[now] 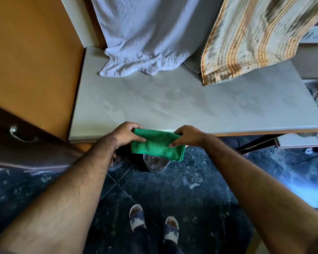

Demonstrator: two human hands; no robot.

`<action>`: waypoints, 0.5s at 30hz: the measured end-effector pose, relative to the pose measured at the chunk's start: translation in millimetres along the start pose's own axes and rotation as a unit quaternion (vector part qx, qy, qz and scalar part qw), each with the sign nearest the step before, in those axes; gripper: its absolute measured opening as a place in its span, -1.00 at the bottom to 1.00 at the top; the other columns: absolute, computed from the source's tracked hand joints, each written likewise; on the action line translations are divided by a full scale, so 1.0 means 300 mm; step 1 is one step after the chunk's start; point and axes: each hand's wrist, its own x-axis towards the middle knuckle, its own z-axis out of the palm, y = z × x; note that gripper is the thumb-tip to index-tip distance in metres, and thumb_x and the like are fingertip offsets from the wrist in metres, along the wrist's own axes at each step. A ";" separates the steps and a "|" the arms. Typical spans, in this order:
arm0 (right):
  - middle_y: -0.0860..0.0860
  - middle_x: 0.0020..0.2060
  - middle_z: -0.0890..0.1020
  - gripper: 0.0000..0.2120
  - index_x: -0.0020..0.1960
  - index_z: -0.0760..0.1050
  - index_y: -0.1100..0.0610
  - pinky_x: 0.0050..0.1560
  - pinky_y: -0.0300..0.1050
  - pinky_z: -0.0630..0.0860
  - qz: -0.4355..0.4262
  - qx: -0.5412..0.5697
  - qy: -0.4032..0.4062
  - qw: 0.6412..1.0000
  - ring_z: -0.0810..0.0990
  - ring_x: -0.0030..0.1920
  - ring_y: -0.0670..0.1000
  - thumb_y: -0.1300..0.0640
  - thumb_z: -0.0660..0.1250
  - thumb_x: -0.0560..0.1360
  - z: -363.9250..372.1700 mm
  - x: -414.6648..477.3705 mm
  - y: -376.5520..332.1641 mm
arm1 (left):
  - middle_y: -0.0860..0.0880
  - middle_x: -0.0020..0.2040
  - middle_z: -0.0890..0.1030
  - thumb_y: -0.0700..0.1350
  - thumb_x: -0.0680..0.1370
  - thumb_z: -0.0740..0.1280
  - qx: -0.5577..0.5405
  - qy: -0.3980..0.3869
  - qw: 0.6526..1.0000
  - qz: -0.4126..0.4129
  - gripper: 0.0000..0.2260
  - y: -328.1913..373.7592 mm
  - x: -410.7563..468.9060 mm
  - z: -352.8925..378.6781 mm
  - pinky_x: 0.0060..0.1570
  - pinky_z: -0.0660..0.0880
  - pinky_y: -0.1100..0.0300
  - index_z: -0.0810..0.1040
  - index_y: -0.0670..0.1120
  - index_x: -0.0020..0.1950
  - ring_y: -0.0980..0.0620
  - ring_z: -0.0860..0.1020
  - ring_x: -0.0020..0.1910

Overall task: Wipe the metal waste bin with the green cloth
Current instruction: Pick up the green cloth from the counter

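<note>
Your left hand [126, 133] & right hand [187, 135] each pinch a side of the folded green cloth [156, 144], held in the air by the desk's [173, 99] front edge, w/ the metal bin [155, 163] on the floor [191, 189] just below.

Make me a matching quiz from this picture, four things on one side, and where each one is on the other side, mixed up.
Things:
1. green cloth
2. metal waste bin
3. white towel
4. striped cloth

Places:
A. hanging down onto the table, to the right
B. on the dark floor, below the hands
C. held between the left hand and the right hand
D. hanging down onto the table, to the left

Pairs: 1-C, 2-B, 3-D, 4-A
</note>
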 end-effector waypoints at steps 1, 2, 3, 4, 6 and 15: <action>-0.05 -0.20 0.67 -0.73 0.02 0.67 0.08 -0.25 -0.24 0.44 -0.003 0.005 -0.009 1.000 0.61 -0.18 -0.07 -0.02 0.53 0.39 0.033 -0.002 0.028 | 0.10 -0.03 0.61 -0.19 0.38 0.59 -0.014 -0.007 1.000 -0.007 -0.66 -0.009 -0.017 0.042 -0.20 0.51 0.21 0.63 -0.02 0.12 0.10 0.59 -0.05; -0.04 -0.18 0.67 -0.72 0.05 0.66 0.09 -0.21 -0.22 0.46 -0.007 0.004 -0.014 1.000 0.62 -0.15 -0.05 -0.02 0.52 0.40 0.051 -0.003 0.028 | 0.14 -0.07 0.58 -0.22 0.42 0.56 -0.031 -0.010 0.999 -0.009 -0.66 -0.011 -0.027 0.058 -0.33 0.45 0.27 0.61 -0.01 0.15 0.17 0.54 -0.12; -0.04 -0.15 0.67 -0.70 0.08 0.66 0.09 -0.17 -0.21 0.48 -0.008 -0.003 -0.018 1.000 0.63 -0.12 -0.04 -0.02 0.51 0.41 0.084 -0.002 0.041 | 0.15 -0.09 0.57 -0.23 0.43 0.54 -0.045 -0.012 0.999 -0.013 -0.66 -0.029 -0.031 0.090 -0.42 0.42 0.30 0.60 0.00 0.16 0.19 0.52 -0.17; -0.03 -0.12 0.68 -0.69 0.10 0.64 0.09 -0.12 -0.20 0.49 -0.011 -0.014 -0.019 1.000 0.63 -0.08 -0.01 -0.03 0.50 0.42 0.117 0.001 0.055 | 0.13 -0.11 0.58 -0.24 0.43 0.54 -0.056 -0.012 0.998 -0.013 -0.66 -0.052 -0.027 0.122 -0.47 0.40 0.32 0.60 0.01 0.15 0.17 0.54 -0.18; 0.02 0.03 0.69 -0.64 0.21 0.61 0.10 0.04 -0.16 0.51 -0.012 -0.031 -0.024 0.999 0.63 0.07 0.03 0.01 0.46 0.45 0.197 0.027 0.098 | 0.08 -0.12 0.63 -0.22 0.40 0.56 -0.073 -0.002 0.997 -0.008 -0.68 -0.118 -0.007 0.187 -0.41 0.42 0.30 0.62 0.02 0.09 0.09 0.58 -0.16; 0.08 0.18 0.67 -0.59 0.31 0.55 0.08 0.07 -0.17 0.53 0.003 0.044 -0.003 0.999 0.64 0.10 0.04 0.09 0.44 0.48 0.633 0.336 0.318 | -0.04 0.09 0.70 0.03 0.25 0.63 -0.136 0.122 0.982 -0.039 -0.47 -0.649 0.248 0.411 0.17 0.59 0.02 0.61 -0.10 0.14 -0.07 0.66 0.09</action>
